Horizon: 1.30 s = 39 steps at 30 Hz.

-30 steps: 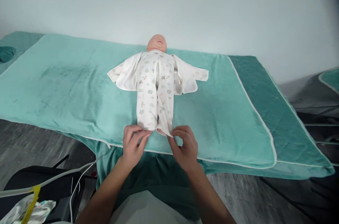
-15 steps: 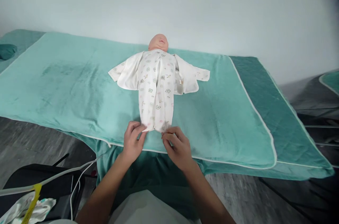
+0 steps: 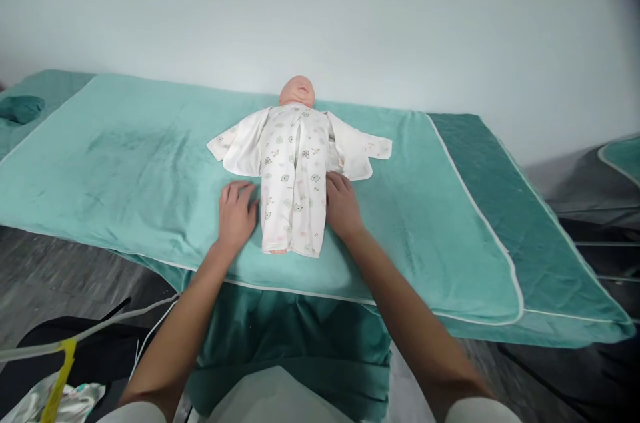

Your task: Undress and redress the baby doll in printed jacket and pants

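A baby doll (image 3: 297,91) lies on its back on the green padded cover, head toward the wall. It wears white printed trousers (image 3: 294,209) and a white printed top, whose left front panel (image 3: 247,143) and right front panel (image 3: 353,148) are spread out to the sides. My left hand (image 3: 236,215) rests on the cover beside the trousers, fingers bent but apart, holding nothing. My right hand (image 3: 345,204) is against the other edge of the trousers, just below the top's hem. Its fingers reach forward and its fingertips are partly hidden by the cloth.
The green cover (image 3: 150,163) lies over a long bed against a white wall (image 3: 350,9). At lower left, a black chair (image 3: 95,363) holds crumpled printed cloth (image 3: 75,403), with a pale tube (image 3: 115,319) and yellow tape (image 3: 64,376) above it.
Both hands have let go of the trouser hems and moved up along the doll's sides. The left hand now lies beside the trousers, the right near the top's hem.
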Motion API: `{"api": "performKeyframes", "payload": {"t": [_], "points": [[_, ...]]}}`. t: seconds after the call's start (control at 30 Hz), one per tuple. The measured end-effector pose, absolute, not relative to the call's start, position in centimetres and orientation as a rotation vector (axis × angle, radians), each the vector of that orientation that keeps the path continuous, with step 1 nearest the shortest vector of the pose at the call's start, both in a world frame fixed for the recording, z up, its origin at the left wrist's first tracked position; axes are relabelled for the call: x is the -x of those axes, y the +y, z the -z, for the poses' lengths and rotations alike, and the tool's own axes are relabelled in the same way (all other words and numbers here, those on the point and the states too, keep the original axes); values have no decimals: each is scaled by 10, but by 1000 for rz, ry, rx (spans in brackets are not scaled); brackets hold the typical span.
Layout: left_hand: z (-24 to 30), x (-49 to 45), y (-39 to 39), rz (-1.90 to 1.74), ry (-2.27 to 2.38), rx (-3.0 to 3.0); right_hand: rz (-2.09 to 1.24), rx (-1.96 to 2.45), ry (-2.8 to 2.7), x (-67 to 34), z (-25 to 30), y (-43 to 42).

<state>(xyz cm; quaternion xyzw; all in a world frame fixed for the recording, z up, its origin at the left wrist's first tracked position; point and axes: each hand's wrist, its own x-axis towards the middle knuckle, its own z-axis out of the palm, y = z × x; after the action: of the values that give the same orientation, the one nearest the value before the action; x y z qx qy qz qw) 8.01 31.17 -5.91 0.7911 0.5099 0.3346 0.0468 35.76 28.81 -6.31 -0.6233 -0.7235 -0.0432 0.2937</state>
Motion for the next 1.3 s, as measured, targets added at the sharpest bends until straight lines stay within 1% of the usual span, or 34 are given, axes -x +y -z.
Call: {"api": "performKeyframes", "payload": {"t": [0.07,0.17,0.33,0.47,0.67,0.9,1.03,1.17,1.3], "points": [[53,-92,338,-859,1615,-2513,144,1755,-1964,-355,63,307],[48,-111,368,-748,1489,-2620,215,1846,-1952,-352,62,318],[53,-128,404,-895,1262,-2502,248,1782,-2021,-354,66,318],[61,-130,416,-937,1138,-2419,190,1889,-1999,-352,64,324],[63,-126,413,-852,1189,-2420,142,1953,-2038,-349,55,327],[50,-125,403,-743,1312,-2543,170,1779,-2071,-358,60,304],[46,-121,395,-674,1404,-2648,200,1780,-2055,-359,61,299],[48,-111,380,-738,1463,-2648,178,1807,-2023,-358,61,297],[51,-99,364,-874,1449,-2515,100,1721,-2000,-357,62,288]]}}
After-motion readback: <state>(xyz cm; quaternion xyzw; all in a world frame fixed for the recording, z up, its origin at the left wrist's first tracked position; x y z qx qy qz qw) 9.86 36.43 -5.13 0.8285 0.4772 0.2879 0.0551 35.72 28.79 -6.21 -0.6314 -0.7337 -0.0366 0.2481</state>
